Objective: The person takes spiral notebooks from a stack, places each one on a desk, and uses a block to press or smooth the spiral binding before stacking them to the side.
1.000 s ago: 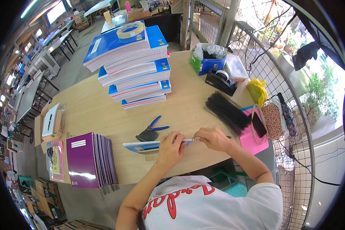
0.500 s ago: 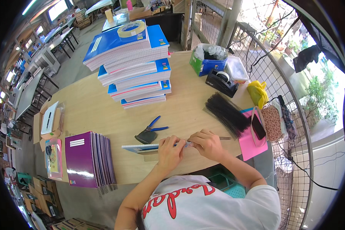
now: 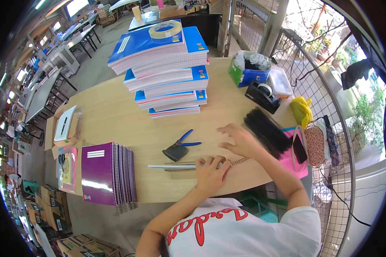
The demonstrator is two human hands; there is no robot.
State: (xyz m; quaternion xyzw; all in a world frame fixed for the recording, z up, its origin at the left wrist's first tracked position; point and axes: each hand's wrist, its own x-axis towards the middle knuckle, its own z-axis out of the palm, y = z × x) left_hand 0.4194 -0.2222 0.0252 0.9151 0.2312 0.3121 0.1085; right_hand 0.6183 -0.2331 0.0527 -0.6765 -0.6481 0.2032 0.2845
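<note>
Near the front edge of our tabletop, our left hand pinches the notebook, likely so it won't tip. Our right hand looks empty, fingers wide, near black coils, probably put toward the right edge for easy reach.

Grey floor stretches far left beneath long tables, with a bright window beyond. At right, sunlit green plants stand behind a mesh fence.
</note>
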